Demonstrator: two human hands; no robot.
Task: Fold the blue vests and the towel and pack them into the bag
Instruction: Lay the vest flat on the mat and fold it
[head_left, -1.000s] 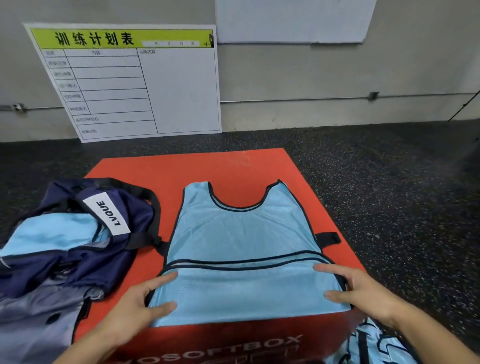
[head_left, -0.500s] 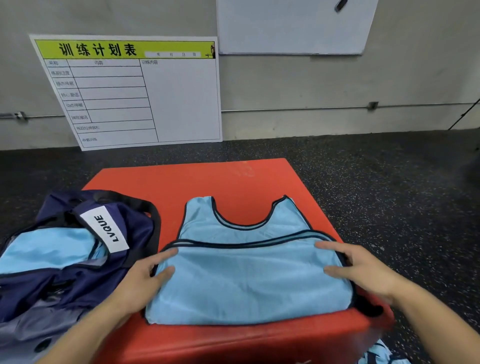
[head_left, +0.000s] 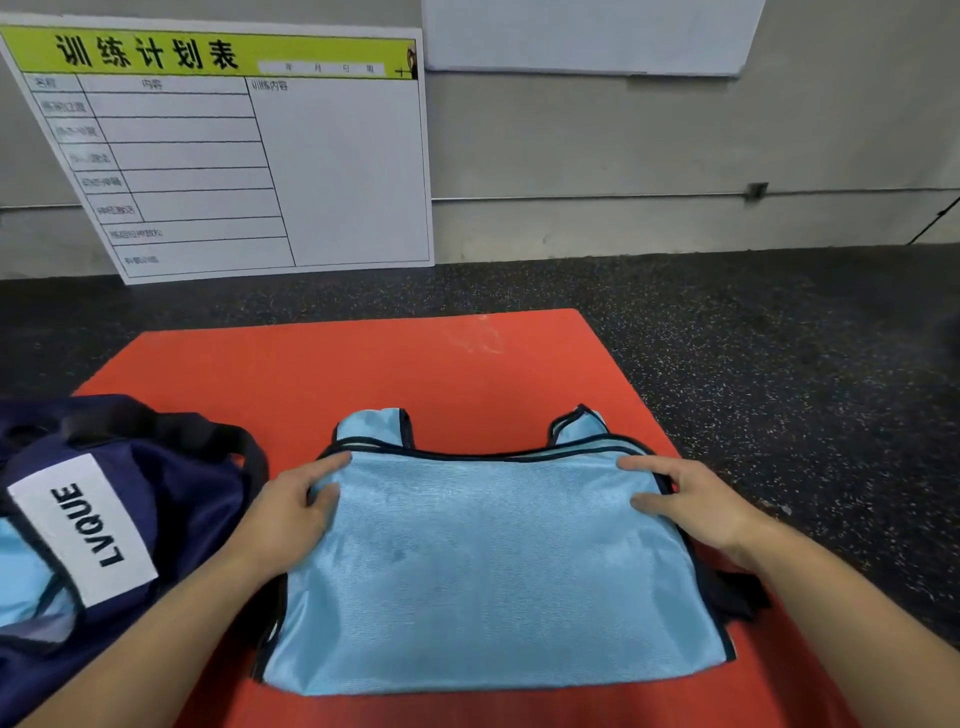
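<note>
A light blue vest (head_left: 488, 566) with dark trim lies on the red soft box (head_left: 415, 374), its lower half folded up over the chest; only the two shoulder straps show beyond the fold. My left hand (head_left: 291, 514) holds the folded hem's left corner, thumb and forefinger on top. My right hand (head_left: 696, 504) holds the right corner the same way. The navy bag (head_left: 171, 499) with a white LVQUE label lies open at the left, with light blue cloth (head_left: 21, 582) inside. No towel is in view.
A white planning board (head_left: 322, 171) with a green header leans on the wall behind. Dark speckled floor (head_left: 779, 353) surrounds the box. The far half of the red box is bare.
Both hands have carried the vest's bottom hem away from me, up over the chest, so the fold now covers the neckline. The camera has moved closer and lower.
</note>
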